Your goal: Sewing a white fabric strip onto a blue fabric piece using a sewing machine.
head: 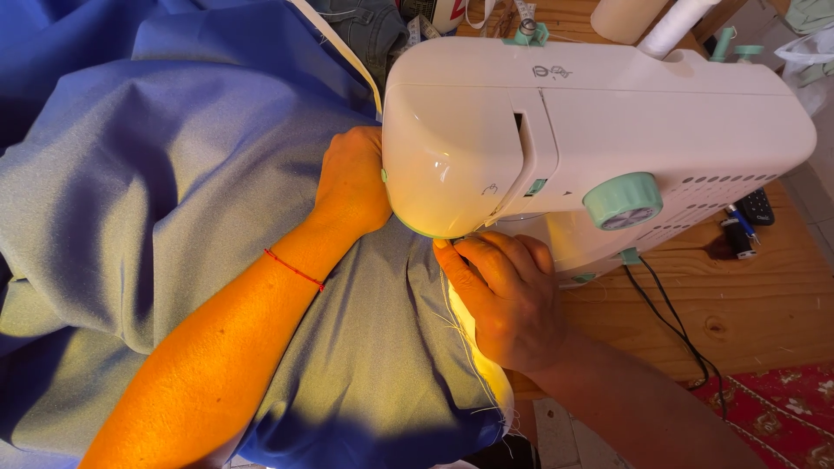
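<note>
A white sewing machine [591, 122] with mint-green knobs stands on a wooden table [747, 304]. Blue fabric [156, 200] is spread to its left and runs under its head. My left hand [352, 182] lies flat on the fabric, its fingers hidden behind the machine head; a thin red string circles that wrist. My right hand [504, 295] presses the fabric's frayed edge just in front of the machine head, fingers pointing toward the needle area. The needle itself is hidden.
A black cable [669, 321] trails from the machine across the table. Dark small objects [747, 221] lie at the right edge. A red patterned rug [782, 408] shows below. White thread spools [647, 17] stand behind the machine.
</note>
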